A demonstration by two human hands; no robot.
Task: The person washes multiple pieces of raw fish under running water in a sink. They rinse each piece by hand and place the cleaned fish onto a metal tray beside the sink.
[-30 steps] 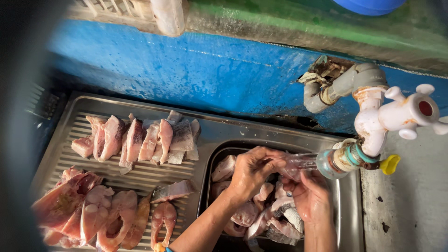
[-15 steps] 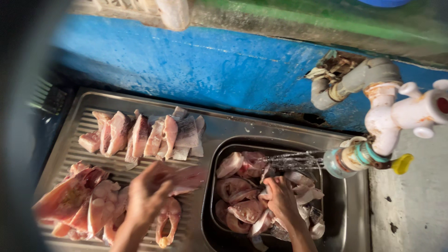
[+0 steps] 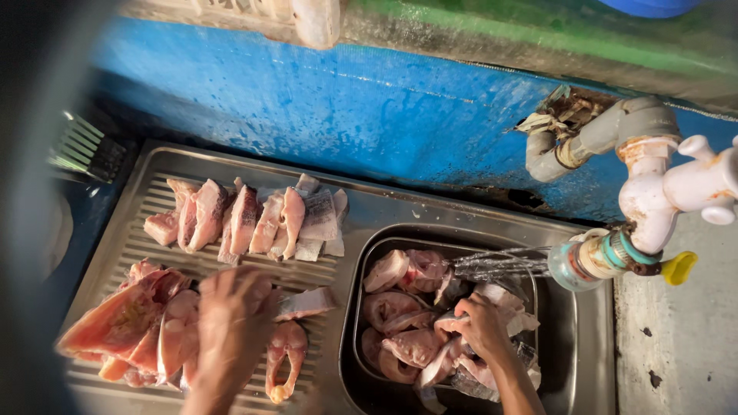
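Observation:
My left hand (image 3: 231, 323) is down on the ridged steel drainboard (image 3: 127, 230), fingers closed over a pale fish piece (image 3: 306, 303) that sticks out to the right of it. Large pink fish pieces (image 3: 115, 327) lie just left of the hand, and a curved slice (image 3: 283, 357) lies below it. In the sink basin (image 3: 360, 307), my right hand (image 3: 480, 327) is curled on one fish slice (image 3: 452, 323) among several wet cuts (image 3: 400, 307). Water (image 3: 500, 265) sprays from the tap into the basin just above that hand.
A row of fish slices (image 3: 254, 219) lies across the back of the drainboard. The white tap (image 3: 653, 204) with a yellow-tipped nozzle (image 3: 676, 267) juts from the blue wall (image 3: 346, 107) at right. A green-bristled brush (image 3: 81, 146) lies left of the sink.
My left hand carried a fish piece out of the basin and leftward onto the drainboard. My right hand stayed in the basin and moved onto another slice.

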